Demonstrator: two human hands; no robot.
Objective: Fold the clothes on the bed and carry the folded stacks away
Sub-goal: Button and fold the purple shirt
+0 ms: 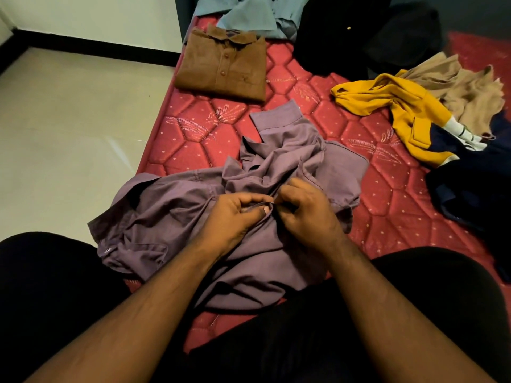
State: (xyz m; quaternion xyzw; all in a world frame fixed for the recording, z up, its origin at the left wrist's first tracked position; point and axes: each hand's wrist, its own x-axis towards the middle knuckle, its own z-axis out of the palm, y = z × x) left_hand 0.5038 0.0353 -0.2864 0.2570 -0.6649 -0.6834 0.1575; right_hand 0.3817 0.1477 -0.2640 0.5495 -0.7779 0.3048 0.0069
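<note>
A crumpled purple shirt (279,161) lies on the red quilted mattress (387,211) right in front of me. My left hand (235,217) pinches a fold of its front edge between thumb and curled fingers. My right hand (307,208) pinches the same edge beside it, fingertips almost touching the left. A brown shirt (224,64) lies neatly folded at the mattress's far left. One purple cuff (276,114) sticks out toward the back.
Unfolded clothes lie around: a light blue shirt (249,15) at the back, black garments (359,34) beside it, a yellow top (398,109) and beige cloth (464,87) at right, dark navy clothes (470,189) near the right edge. Pale floor (69,120) lies left of the bed.
</note>
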